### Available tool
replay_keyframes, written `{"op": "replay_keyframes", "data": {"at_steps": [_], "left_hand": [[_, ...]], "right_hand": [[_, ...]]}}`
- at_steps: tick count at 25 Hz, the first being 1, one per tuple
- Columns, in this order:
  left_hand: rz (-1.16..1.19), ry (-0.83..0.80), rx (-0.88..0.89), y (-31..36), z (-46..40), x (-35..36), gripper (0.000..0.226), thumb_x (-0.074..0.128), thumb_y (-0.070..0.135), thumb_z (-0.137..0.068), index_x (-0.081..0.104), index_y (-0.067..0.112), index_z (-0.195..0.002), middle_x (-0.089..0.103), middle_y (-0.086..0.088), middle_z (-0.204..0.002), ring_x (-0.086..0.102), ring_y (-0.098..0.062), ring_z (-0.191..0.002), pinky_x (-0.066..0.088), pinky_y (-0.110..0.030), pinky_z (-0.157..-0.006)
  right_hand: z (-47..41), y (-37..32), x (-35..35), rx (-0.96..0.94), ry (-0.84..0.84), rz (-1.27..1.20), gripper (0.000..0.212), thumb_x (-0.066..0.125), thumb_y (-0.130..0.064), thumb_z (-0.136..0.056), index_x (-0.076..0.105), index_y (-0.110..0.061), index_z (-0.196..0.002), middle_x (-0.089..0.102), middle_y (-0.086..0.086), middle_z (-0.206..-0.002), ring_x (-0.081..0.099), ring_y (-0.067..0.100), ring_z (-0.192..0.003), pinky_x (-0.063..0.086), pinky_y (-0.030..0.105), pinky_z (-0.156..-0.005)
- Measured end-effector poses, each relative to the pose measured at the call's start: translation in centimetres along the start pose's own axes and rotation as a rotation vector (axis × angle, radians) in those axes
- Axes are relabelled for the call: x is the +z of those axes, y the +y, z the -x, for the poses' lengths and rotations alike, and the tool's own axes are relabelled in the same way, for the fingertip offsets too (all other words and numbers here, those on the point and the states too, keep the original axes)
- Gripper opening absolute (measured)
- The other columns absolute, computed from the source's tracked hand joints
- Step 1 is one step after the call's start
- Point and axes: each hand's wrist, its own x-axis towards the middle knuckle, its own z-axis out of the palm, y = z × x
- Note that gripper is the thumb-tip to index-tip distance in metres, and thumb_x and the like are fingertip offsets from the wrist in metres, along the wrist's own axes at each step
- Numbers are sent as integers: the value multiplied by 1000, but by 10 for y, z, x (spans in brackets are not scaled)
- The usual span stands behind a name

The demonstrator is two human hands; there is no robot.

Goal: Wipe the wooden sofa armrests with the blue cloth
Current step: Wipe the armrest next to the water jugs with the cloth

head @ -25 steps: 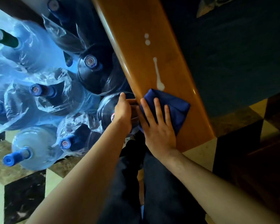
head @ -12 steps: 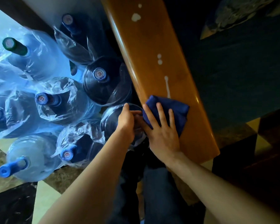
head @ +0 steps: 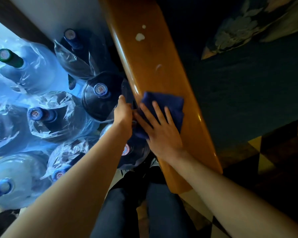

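The wooden sofa armrest (head: 150, 54) runs from the top centre down to the lower right, glossy orange-brown. White spots (head: 140, 36) sit on it farther up, with a faint smear below them. The folded blue cloth (head: 170, 103) lies on the armrest, one edge draped over its left side. My right hand (head: 162, 133) presses flat on the cloth, fingers spread. My left hand (head: 123, 114) is curled at the armrest's left side, its fingers closed against the draped cloth edge beside my right thumb.
Several large water bottles (head: 100, 93), some in plastic bags, crowd the floor tight against the armrest's left side. The dark blue sofa seat (head: 239, 93) with a patterned cushion (head: 244, 28) lies to the right. Checkered floor tiles (head: 265, 162) show at lower right.
Both hands and the cloth have slid farther up the armrest. The long white streak ahead of the cloth is gone, and only a faint smear shows there.
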Motion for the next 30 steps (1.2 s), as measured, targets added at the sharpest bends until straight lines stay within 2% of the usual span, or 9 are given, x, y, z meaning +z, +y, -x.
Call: {"op": "replay_keyframes", "data": {"at_steps": [5, 9, 15, 18, 21, 23, 26, 28, 30], "left_hand": [[55, -49, -185, -24, 18, 8, 65, 28, 61, -101, 54, 8, -128, 68, -18, -113, 67, -37, -104, 54, -45, -78], [91, 32, -93, -8, 2, 16, 65, 28, 60, -101, 68, 9, -104, 74, -13, -82, 67, -29, -74, 50, -35, -60], [63, 200, 34, 27, -29, 37, 60, 32, 65, -93, 58, 15, -72, 52, -4, -63, 47, -21, -53, 43, -33, -59], [88, 289, 70, 41, -28, 43, 63, 33, 61, -97, 61, 15, -65, 61, -5, -54, 56, -23, -52, 46, -31, -57], [130, 305, 64, 56, -27, 49, 62, 31, 60, -99, 63, 14, -72, 59, 1, -42, 55, -21, -50, 44, -30, -51], [118, 310, 69, 61, -34, 48, 63, 29, 60, -99, 63, 11, -77, 59, -2, -49, 55, -23, -57, 43, -34, -57], [84, 272, 97, 73, -40, 50, 59, 27, 60, -98, 59, 14, -80, 60, -15, -81, 57, -29, -74, 51, -45, -73], [31, 283, 160, 86, -48, 52, 58, 26, 57, -92, 57, 8, -83, 54, -18, -85, 53, -30, -79, 53, -50, -82], [-12, 275, 202, 102, -57, 56, 60, 24, 53, -85, 59, 7, -98, 51, -15, -77, 54, -30, -82, 51, -61, -96]], "right_hand": [[68, 23, -5, 250, -69, -74, 100, 54, -75, -83, 9, -37, -163, 0, 1, -174, -1, 36, -159, 4, 60, -125], [-67, 45, -23, 338, -78, -147, 108, 32, -96, -75, 4, -39, -162, -4, 6, -173, -6, 43, -157, -3, 65, -122], [-232, 78, -36, 232, -32, -114, 86, 20, -82, -90, 11, -37, -163, 0, 7, -173, -5, 45, -156, -1, 67, -122], [-173, 82, -31, -56, -4, -114, 72, 26, -63, -98, 12, -36, -163, 3, 5, -174, 1, 40, -158, 1, 62, -124], [-82, 112, -23, -318, -46, -149, 80, 27, -71, -91, 10, -39, -163, -1, 1, -174, -1, 34, -159, 9, 62, -124], [-92, 125, -24, -99, -67, -172, 95, 32, -84, -82, 6, -40, -163, 0, 3, -174, 4, 37, -158, 18, 63, -123], [-180, 118, -41, 585, -79, -399, 120, 38, -98, -68, 10, -30, -162, 30, 18, -163, 46, 45, -137, 49, 52, -99], [-257, 140, -47, 721, -131, -658, 118, 46, -97, -68, 38, -12, -149, 58, 18, -140, 63, 39, -116, 50, 39, -80], [-315, 169, -60, 777, -215, -868, 102, 46, -94, -74, 59, -10, -131, 66, 13, -129, 65, 33, -109, 51, 36, -85]]}}
